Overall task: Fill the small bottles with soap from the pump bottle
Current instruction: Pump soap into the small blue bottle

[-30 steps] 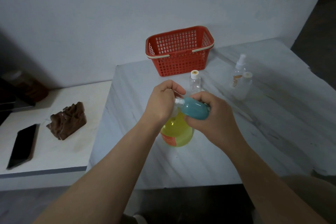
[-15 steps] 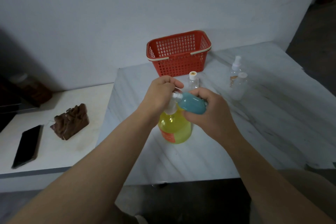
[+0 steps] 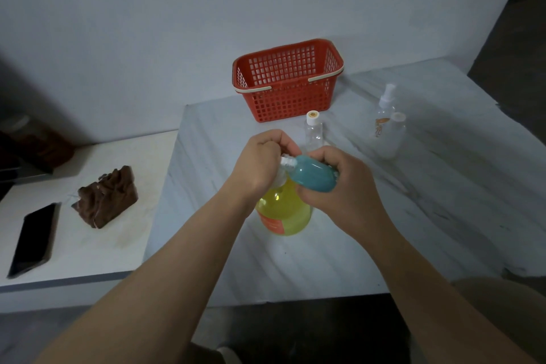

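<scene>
Left hand (image 3: 260, 162) curls over the pump head of the yellow pump bottle (image 3: 283, 213), which stands on the counter (image 3: 413, 216). Right hand (image 3: 339, 186) grips a small teal bottle (image 3: 313, 176), tilted, its white neck against the left fingers, where the spout seems hidden. Likely best: mouth snug under the spout and slow, short presses, so no soap spills.

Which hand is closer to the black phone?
Left. The left hand, on the pump bottle, is right of the phone; the right hand, holding the blue bottle, is farther right.
</scene>
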Available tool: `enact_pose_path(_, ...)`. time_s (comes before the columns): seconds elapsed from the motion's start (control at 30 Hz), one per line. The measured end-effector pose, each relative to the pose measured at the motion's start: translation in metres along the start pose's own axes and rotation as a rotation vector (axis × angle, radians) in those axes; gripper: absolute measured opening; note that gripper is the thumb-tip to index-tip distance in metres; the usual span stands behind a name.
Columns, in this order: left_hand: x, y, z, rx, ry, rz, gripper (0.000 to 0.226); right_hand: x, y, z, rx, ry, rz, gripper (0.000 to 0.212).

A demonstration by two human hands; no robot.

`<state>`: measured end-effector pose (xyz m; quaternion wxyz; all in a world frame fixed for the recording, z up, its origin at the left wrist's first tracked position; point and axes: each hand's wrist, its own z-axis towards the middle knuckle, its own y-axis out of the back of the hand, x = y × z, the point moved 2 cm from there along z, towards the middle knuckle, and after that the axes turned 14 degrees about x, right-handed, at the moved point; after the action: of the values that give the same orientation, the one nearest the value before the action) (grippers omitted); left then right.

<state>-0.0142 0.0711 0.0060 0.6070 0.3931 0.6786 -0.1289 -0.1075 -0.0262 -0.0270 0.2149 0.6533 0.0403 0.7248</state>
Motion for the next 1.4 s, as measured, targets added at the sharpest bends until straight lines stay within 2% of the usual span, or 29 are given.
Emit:
enact_pose_path(0.4,-0.009,0.000,-0.002,-0.004,0.043,-0.037,0.035,0.007,0.004,0.001,-0.008,0.020,-0.048,0.029)
enact_pose_path(0.6,-0.016,0.003,-0.004,0.014,0.052,-0.022,0.034,0.009,0.005,0.001,-0.012,0.033,-0.055,0.035)
enact_pose_path(0.73,-0.016,0.003,-0.002,0.001,0.072,0.020,0.036,0.008,0.004,0.002,-0.013,0.019,-0.041,0.028)
enact_pose_path(0.9,-0.012,0.002,0.000,0.006,0.050,0.084,0.038,0.004,0.002,0.000,0.010,-0.018,-0.019,0.028)
enact_pose_path(1.4,-0.005,-0.001,-0.001,-0.016,0.029,0.063,0.038,0.002,0.000,-0.001,0.016,-0.032,0.012,0.032)
